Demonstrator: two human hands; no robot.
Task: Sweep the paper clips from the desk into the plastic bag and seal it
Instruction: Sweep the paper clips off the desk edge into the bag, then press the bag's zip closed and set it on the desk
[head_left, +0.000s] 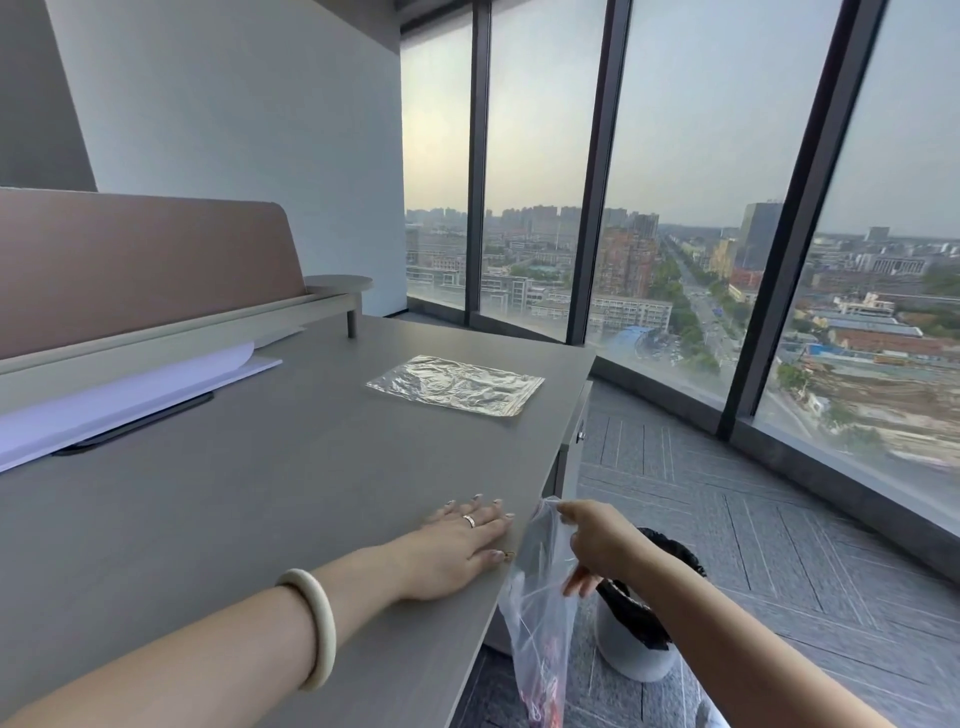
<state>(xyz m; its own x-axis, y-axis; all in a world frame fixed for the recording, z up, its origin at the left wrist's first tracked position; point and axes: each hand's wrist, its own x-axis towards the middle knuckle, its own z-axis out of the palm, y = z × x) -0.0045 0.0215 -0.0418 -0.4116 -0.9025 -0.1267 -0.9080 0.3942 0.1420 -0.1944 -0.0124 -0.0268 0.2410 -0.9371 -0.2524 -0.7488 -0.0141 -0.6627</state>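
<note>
Plastic bag (537, 613): clear film, hanging below the desk edge (511, 571), mouth held up against that edge; reddish contents show low inside.
Paper clips: one small gold-toned clip (508, 555) at the desk edge beside the left thumb; no others can be made out on the desk.
Left hand (462, 545): flat on the desktop, palm down, fingers spread, grasping nothing.
Right hand (597, 545): pinching the bag rim, holding the mouth open.
Risk, spill: clip likely drops to the floor if the bag mouth sags or sits off the edge.
Risk, overshoot: a fast sweep may flick the clip past the opening.
Risk, seal: one-handed grip may leave the closure partly open.
Surroundings: second clear bag (454, 384) flat on the desk, well apart; white paper (130, 395) under the shelf; lined waste bin (639, 629) on the floor just beyond the bag.
Obstruction: none between hand and bag mouth.
</note>
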